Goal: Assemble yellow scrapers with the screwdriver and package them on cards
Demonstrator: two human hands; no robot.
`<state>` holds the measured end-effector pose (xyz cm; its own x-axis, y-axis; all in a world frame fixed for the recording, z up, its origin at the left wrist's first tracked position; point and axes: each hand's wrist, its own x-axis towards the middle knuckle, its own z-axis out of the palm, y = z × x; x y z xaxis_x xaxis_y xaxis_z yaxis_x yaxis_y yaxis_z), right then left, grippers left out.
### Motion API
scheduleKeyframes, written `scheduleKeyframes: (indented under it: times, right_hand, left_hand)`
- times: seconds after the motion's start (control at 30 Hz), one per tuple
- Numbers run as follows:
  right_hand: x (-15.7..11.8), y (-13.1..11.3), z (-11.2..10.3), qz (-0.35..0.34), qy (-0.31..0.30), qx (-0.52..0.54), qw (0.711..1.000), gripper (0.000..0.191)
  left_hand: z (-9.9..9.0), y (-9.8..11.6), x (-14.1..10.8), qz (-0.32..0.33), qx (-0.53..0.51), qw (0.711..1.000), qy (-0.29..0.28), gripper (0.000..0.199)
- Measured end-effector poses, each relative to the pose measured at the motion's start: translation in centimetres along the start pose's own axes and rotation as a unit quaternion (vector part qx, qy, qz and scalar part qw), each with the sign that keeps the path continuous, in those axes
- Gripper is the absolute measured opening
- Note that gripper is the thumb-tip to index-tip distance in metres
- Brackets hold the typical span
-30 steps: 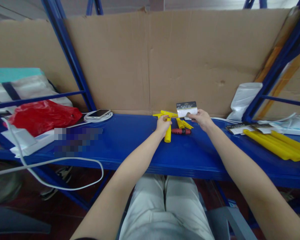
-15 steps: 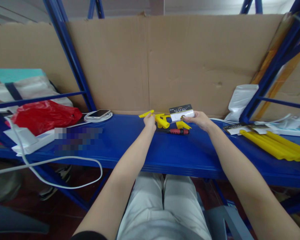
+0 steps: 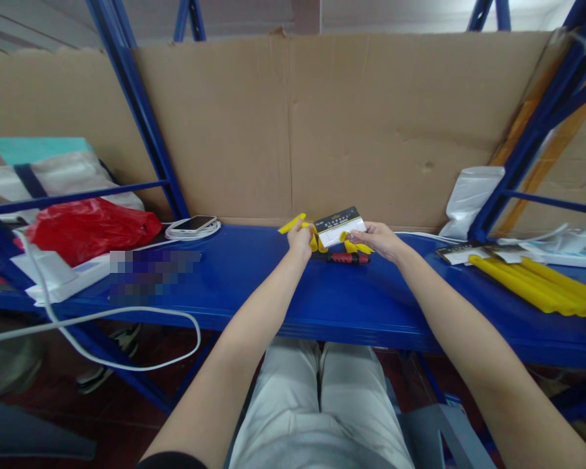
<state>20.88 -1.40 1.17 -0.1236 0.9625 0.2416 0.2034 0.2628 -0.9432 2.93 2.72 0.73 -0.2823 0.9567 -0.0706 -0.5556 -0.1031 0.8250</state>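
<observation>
My left hand (image 3: 300, 242) is closed around a yellow plastic piece (image 3: 292, 223), whose flat end sticks out to the upper left. Between the thumb and fingers of my right hand (image 3: 379, 240) is a black-and-white printed card (image 3: 340, 225), tilted and held close to my left hand. The card covers part of the yellow plastic beside my left hand. On the blue shelf just below lies a screwdriver (image 3: 348, 258) with a red and black handle. More yellow plastic pieces (image 3: 359, 248) rest behind it, partly under my right hand.
Long yellow pieces with header cards (image 3: 542, 286) lie at the right of the blue shelf (image 3: 254, 280). A phone (image 3: 198, 223) sits on a coiled white cable at left, near a red bag (image 3: 92, 228) and a power strip. Cardboard (image 3: 371, 124) stands behind.
My right hand has moved left with the card, which has turned and come over the yellow plastic by my left hand. My left hand has shifted slightly right.
</observation>
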Motion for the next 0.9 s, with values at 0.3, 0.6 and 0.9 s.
scheduleKeyframes:
  times: [0.3, 0.6, 0.9]
  right_hand:
    - [0.4, 0.4, 0.1, -0.059, 0.016, 0.118, 0.991, 0.029]
    - [0.0, -0.3, 0.4, -0.041, 0.015, 0.172, 0.984, 0.028]
    - [0.4, 0.3, 1.0, -0.047, 0.062, 0.17, 0.982, 0.024]
  left_hand:
    - [-0.1, -0.2, 0.2, -0.026, -0.075, 0.995, -0.065, 0.029]
    - [-0.2, 0.4, -0.5, -0.072, -0.072, 0.984, -0.147, 0.016]
    - [1.1, 0.8, -3.7, -0.081, -0.062, 0.952, -0.288, 0.046]
